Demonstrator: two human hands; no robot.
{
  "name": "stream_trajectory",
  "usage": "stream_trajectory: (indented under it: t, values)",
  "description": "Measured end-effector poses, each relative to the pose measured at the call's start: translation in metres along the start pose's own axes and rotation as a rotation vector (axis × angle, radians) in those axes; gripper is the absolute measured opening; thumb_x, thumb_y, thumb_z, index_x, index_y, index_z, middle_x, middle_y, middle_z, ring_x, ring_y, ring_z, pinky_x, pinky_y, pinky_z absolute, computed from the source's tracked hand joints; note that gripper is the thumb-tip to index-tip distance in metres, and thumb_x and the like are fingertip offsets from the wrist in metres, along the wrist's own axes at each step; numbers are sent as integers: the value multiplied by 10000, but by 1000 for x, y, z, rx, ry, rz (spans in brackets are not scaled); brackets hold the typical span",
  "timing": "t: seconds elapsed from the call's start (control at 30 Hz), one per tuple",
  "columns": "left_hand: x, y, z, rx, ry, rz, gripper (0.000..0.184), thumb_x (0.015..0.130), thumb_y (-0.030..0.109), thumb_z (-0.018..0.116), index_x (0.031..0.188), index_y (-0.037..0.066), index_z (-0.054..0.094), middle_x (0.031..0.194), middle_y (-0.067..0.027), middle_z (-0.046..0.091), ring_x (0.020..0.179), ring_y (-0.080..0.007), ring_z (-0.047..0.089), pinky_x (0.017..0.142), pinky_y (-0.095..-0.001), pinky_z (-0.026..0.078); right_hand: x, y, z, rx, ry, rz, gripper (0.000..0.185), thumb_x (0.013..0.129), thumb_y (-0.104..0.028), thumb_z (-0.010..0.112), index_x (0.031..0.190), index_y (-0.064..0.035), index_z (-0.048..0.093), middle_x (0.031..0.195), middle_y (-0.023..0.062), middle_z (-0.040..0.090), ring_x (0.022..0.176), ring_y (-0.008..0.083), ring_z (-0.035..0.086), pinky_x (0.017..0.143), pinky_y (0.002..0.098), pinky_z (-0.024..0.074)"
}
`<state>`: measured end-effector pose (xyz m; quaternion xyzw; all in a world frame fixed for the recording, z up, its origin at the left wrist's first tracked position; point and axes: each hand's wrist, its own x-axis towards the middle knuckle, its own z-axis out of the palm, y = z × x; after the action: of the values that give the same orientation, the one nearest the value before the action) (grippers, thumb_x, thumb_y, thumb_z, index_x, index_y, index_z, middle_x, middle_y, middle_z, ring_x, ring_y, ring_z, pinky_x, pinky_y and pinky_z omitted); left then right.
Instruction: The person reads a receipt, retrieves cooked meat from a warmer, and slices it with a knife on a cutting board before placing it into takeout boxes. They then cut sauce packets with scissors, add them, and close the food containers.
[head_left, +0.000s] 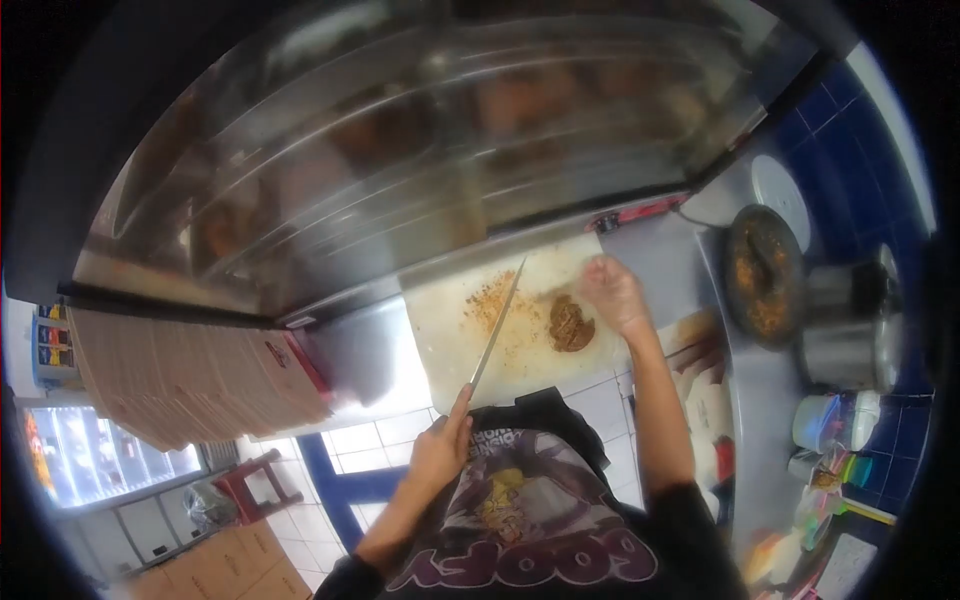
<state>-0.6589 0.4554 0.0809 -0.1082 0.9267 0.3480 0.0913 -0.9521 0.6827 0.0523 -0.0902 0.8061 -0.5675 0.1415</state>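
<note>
My left hand is closed round the handle of a long knife. The blade points up and away over a white cutting board. Chopped brown bits lie scattered on the board beside the blade, mostly to its left. Right of the knife sits a brown heap of sliced or chopped food, perhaps meat. Just above and right of that heap is my right hand, fingers curled in and somewhat blurred. Whether it holds anything is hidden.
A steel and glass display case spans the far side. Stacked flat cardboard boxes stand at left. To the right are a dark pan with food, a steel pot and plastic tubs. A red stool is on the floor.
</note>
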Motion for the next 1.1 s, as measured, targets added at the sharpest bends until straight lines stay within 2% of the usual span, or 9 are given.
stream_trajectory:
  t: [0.07,0.1,0.17,0.4,0.5,0.6,0.8,0.87,1.1]
  values:
    - [1,-2,2,7,11,10,647,980,130,555,1559,135,268,823,-249,669,724,-435,671,651,-496,534,5,-13,-6,-456,90,-2,213,838,-236,695,917,-38,689,931,188,712,871,362,678,781,405,535]
    - [0,-3,4,13,16,2,643,982,138,553,1560,145,269,813,-247,668,722,-435,670,648,-499,531,6,-14,-6,-461,90,-6,213,838,-236,695,917,-38,689,931,188,712,871,362,678,781,405,535]
    - [1,-2,5,15,25,-10,640,984,146,550,1560,155,271,804,-244,666,719,-436,669,644,-501,529,3,-12,-1,-902,-234,185,331,833,-327,678,1008,-48,713,972,192,716,903,366,681,817,407,532]
    - [-4,-1,9,34,-24,-48,617,1001,221,527,1562,223,269,780,-241,653,642,-440,639,604,-531,527,3,32,8,-690,-304,247,415,829,-420,600,992,-68,750,982,209,713,922,367,683,868,429,518]
    - [-4,-1,14,30,-27,-41,627,1001,219,522,1567,234,253,770,-244,649,636,-442,639,600,-538,527,6,19,8,-725,-377,333,414,827,-417,578,951,-61,750,978,215,711,928,376,678,868,428,521]
    - [-2,1,16,20,-39,-33,631,1005,228,515,1571,251,237,776,-250,648,640,-446,641,599,-547,527,9,43,11,-851,-336,220,417,833,-423,558,921,-62,748,973,210,712,946,382,671,870,427,517]
    - [2,-1,18,31,-71,-24,631,1014,257,505,1575,265,218,797,-261,648,653,-457,645,606,-557,531,15,76,19,-962,-275,242,364,831,-372,565,992,-81,715,1020,207,705,963,383,661,871,425,506]
    - [2,-1,17,43,-61,-14,631,1015,262,504,1576,268,215,795,-262,646,651,-458,644,605,-557,530,4,62,15,-657,-182,268,281,819,-294,612,993,-88,689,980,164,716,907,345,674,843,388,519]
    - [-2,-1,8,47,-98,-72,645,996,202,542,1569,230,246,813,-250,667,707,-450,661,650,-529,532,-23,15,10,-252,-73,193,213,797,-202,727,961,-80,667,849,62,706,770,166,646,749,296,521]
